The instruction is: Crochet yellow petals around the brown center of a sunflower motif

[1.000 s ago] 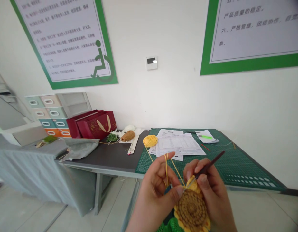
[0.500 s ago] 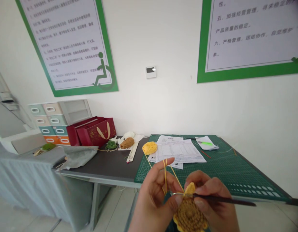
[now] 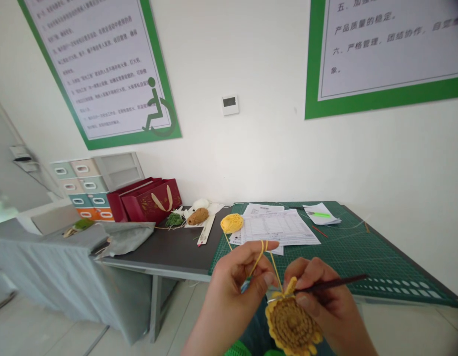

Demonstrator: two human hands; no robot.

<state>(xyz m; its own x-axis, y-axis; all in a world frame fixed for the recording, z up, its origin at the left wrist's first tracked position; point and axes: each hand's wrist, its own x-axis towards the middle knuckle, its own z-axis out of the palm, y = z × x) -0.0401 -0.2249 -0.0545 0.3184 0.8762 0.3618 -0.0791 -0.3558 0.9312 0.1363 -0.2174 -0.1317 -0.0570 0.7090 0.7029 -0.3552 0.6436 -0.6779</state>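
My right hand (image 3: 327,301) grips the dark handle of a crochet hook (image 3: 338,284). The hook's metal shaft crosses the top edge of a round crocheted piece (image 3: 294,324), brown in the middle with a yellow scalloped border. A small yellow petal stands up by my right fingertips. Yellow yarn (image 3: 276,269) loops over the raised index finger of my left hand (image 3: 238,291), whose thumb and other fingers are closed together left of the piece. From there the yarn runs to a yellow yarn ball (image 3: 232,223) on the table.
Printed papers (image 3: 281,227), a green cutting mat (image 3: 347,247) and a bright green pen (image 3: 321,214) lie ahead. Farther left are a brown yarn ball (image 3: 198,216), green yarn (image 3: 174,219), a maroon gift bag (image 3: 149,200) and small drawers (image 3: 86,185).
My left thumb and fingers have moved off the crocheted piece, leaving a gap. The hook's handle end has tipped upward, and more of the round piece shows. The view has shifted slightly.
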